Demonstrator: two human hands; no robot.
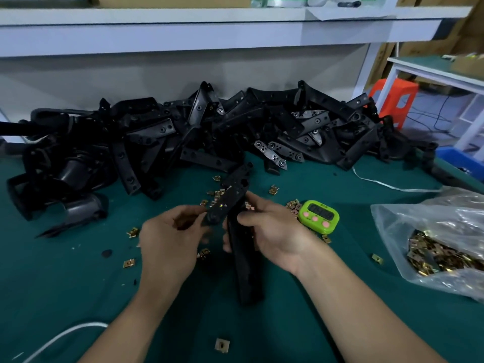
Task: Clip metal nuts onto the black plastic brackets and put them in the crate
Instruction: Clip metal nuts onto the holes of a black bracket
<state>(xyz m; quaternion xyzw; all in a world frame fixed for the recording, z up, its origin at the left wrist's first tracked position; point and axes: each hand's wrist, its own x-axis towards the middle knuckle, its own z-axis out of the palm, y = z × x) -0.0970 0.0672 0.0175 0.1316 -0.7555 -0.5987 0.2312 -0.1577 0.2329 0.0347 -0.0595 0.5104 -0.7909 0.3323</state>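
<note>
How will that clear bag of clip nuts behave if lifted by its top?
Likely floppy: the clear bag is thin, crumpled film. Probably heavy for its size, given the dense heap of metal nuts inside. They would likely shift and sag low.

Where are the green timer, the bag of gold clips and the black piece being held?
green timer [319, 217]: head view, front face below the display.
clear bag [429, 231]: head view, plastic film above its contents.
black bracket [233, 191]: head view, its upper, far arm.
</note>
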